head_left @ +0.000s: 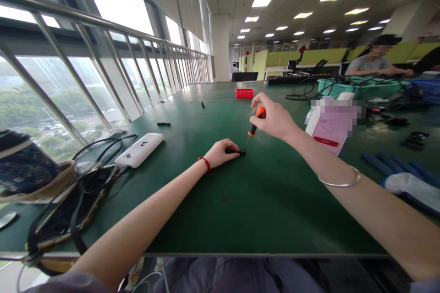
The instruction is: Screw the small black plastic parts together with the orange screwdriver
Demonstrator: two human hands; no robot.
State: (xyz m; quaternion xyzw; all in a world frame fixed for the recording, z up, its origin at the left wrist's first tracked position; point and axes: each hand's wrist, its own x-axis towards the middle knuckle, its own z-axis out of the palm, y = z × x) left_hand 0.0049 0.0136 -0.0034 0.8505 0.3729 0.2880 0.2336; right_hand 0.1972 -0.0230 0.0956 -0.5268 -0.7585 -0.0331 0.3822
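Note:
My right hand (pixel 273 116) grips a screwdriver (pixel 252 129) by its orange and black handle, the shaft slanting down. Its tip meets the end of a small black part (pixel 237 151) on the green table. The fingers of my left hand (pixel 222 153) are closed on that part and press it down near the tabletop. What kind of part it is cannot be made out. Farther off on the table lie another small black piece (pixel 163 124) and a tiny dark one (pixel 202 105).
A red bin (pixel 244 94) stands ahead. Left are a white power bank (pixel 140 150), cables and a dark pouch (pixel 77 203). A phone (pixel 330 126), blue gloves (pixel 405 176) and a teal basket (pixel 360 88) are right. A person (pixel 373 59) sits at the far right.

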